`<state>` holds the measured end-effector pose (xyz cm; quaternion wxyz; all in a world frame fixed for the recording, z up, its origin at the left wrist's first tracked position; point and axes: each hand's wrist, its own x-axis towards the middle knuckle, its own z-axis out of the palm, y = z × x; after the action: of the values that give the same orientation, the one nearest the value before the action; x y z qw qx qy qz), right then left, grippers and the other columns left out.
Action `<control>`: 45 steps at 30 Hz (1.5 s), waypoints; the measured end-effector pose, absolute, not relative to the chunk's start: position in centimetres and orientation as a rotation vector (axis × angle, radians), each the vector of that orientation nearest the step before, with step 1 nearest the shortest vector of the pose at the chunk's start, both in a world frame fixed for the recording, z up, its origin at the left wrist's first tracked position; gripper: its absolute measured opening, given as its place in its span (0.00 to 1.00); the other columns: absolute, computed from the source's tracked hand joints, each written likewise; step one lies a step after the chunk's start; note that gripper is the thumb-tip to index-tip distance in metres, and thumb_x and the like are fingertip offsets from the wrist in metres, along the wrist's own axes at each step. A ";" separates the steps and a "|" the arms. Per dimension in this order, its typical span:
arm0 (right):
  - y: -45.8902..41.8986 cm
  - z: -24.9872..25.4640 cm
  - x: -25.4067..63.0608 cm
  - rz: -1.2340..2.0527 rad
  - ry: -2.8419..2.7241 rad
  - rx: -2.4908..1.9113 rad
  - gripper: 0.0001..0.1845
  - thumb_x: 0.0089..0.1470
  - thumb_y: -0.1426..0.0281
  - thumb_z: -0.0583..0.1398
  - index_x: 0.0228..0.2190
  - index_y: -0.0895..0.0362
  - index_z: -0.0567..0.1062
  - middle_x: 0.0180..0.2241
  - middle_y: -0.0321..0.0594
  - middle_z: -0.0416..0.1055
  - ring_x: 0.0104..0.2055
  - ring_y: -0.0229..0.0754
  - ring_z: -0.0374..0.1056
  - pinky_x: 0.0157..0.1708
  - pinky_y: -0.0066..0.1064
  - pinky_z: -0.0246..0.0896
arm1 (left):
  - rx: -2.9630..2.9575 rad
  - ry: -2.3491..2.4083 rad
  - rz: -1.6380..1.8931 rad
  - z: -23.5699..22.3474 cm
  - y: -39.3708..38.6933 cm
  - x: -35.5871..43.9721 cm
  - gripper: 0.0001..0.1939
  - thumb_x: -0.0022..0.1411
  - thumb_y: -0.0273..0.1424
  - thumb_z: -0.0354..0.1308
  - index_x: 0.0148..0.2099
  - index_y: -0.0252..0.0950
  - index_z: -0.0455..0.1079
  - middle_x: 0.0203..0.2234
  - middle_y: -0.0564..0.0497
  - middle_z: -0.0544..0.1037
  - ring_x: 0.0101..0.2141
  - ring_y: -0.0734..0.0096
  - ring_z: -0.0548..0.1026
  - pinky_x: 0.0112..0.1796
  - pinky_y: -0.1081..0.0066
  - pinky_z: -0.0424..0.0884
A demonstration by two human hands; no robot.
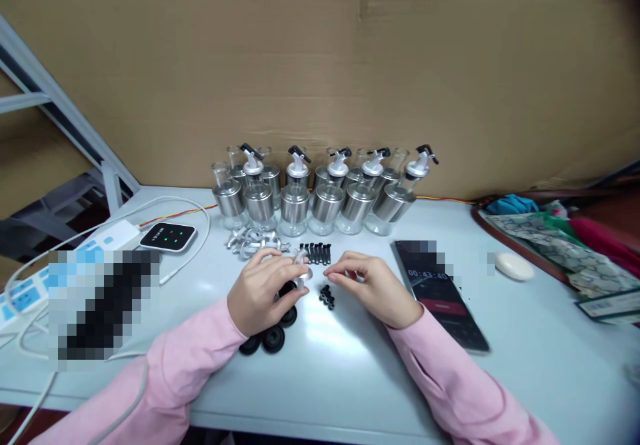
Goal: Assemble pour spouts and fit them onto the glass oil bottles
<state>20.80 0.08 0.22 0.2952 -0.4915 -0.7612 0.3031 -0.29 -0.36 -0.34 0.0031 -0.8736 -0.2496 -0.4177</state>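
My left hand point(269, 286) grips a silver pourer spout point(303, 274) between thumb and fingers. Just right of it, my right hand point(373, 284) is closed in a pinch, its fingertips close to the spout; whatever they hold is too small to make out. Small black rings point(327, 296) lie in a little heap below my right fingertips. A row of black levers point(317, 253) lies behind the spout. Black round stoppers point(273, 338) sit under and beside my left hand, partly hidden by it. More silver spouts point(253, 242) are piled behind my left hand.
Several glass bottles with steel sleeves point(295, 206) stand along the cardboard wall point(320, 65), some topped with pourers. A phone point(443, 298) showing a timer lies at right, near a white oval object point(515, 266). At left are a Wi-Fi device point(169, 237), a power strip point(113, 240) and cables.
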 end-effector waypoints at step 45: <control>-1.6 0.5 18.8 1.151 -1.492 -1.067 0.09 0.49 0.65 0.59 0.32 0.55 0.77 0.35 0.40 0.71 0.36 0.40 0.67 0.31 0.29 0.63 | -2.938 -0.637 -1.171 -0.1 -0.7 -0.4 0.12 0.64 0.28 0.45 0.50 0.31 0.56 0.34 0.43 0.76 0.36 0.66 0.74 0.47 0.56 0.61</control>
<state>18.80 -1.56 0.53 0.4687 -0.4353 -0.6085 0.4696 -0.38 -0.75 -0.14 -0.0421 -0.9098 -0.1972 -0.3627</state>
